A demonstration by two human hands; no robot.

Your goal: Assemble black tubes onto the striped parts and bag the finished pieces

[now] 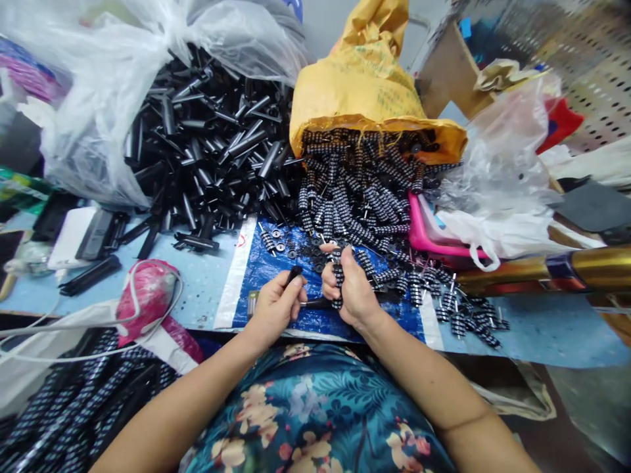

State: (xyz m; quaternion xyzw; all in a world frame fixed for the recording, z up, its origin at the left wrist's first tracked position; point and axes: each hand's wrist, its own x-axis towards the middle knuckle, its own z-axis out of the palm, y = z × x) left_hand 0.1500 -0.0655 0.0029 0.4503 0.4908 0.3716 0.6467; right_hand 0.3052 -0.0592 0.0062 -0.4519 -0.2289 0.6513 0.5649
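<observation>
My left hand (279, 303) pinches a small black plastic piece (294, 272) between thumb and fingers. In my right hand (352, 286) is a black-and-white ribbed roller (337, 276), held upright with the fingers wrapped round it. Both hands are over a blue plastic sheet (315, 322), a short gap apart. A dark rod-like tool (315, 303) lies on the sheet between them, partly hidden by the hands. Behind the hands, small black washers (292, 253) and a loose ribbed roller (267, 240) rest on the sheet.
Black plastic handles (211, 151) are heaped at the back left by a clear bag (93, 131). Ribbed rollers (345, 197) spill from a yellow sack (359, 92). A pink tray (419, 230) and a gold tube (582, 269) are right; a pink wrapped bundle (146, 295) is left.
</observation>
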